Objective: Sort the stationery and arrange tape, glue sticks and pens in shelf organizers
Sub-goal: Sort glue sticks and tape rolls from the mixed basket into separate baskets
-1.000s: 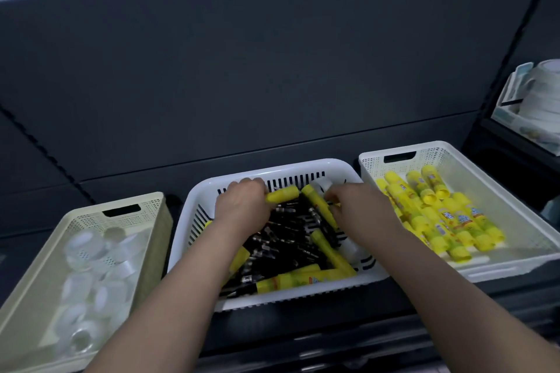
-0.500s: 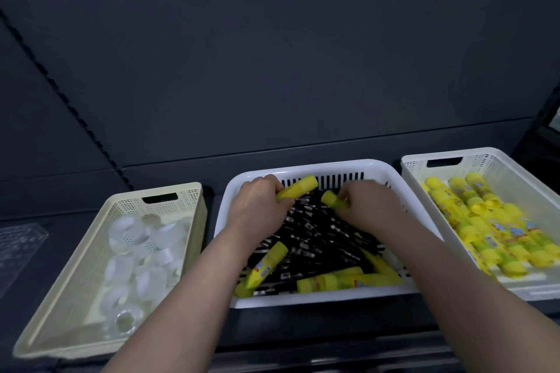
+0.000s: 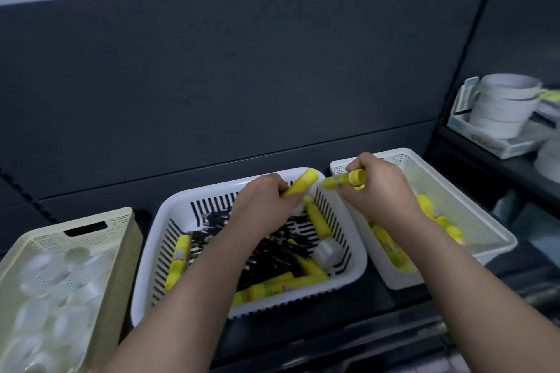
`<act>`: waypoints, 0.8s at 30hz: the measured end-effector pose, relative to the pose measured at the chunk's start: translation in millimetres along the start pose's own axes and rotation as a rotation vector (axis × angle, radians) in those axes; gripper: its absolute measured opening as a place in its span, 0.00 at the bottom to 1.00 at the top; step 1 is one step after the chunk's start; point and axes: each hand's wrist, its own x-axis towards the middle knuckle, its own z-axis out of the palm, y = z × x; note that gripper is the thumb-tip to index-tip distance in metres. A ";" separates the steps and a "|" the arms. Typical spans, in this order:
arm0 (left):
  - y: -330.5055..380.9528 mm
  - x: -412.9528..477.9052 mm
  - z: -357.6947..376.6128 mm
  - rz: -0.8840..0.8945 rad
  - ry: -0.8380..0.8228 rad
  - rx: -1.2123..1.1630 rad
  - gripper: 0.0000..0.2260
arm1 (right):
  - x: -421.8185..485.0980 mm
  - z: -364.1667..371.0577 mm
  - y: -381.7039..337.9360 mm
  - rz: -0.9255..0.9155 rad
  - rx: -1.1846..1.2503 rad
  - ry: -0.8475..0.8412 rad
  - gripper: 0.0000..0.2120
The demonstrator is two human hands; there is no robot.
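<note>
Looks like a stationery shop, or its stockroom. Dark display shelf (image 3: 391, 309) with a panelled back wall (image 3: 242, 85), three plastic baskets (image 3: 159, 218) in a row, loaded in bulk: tape rolls (image 3: 45, 272), yellow glue sticks (image 3: 439, 218), black pens (image 3: 218, 221). Next bay over to the right, white rolls (image 3: 503, 109) stacked in a tray (image 3: 491, 145).
</note>
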 end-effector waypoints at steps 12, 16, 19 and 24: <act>102.7 19.2 68.9 0.067 -0.104 0.026 0.13 | -9.5 -52.0 115.3 0.161 -0.434 -0.208 0.11; 125.5 26.9 88.9 0.076 -0.087 0.168 0.13 | -8.4 -56.1 124.2 0.128 -0.464 -0.331 0.12; 139.4 34.2 107.1 0.072 -0.048 0.297 0.10 | -7.0 -59.3 127.5 0.074 -0.409 -0.274 0.12; 149.6 34.6 125.8 0.123 -0.147 0.304 0.16 | -1.1 -59.6 126.3 -0.017 -0.312 -0.193 0.12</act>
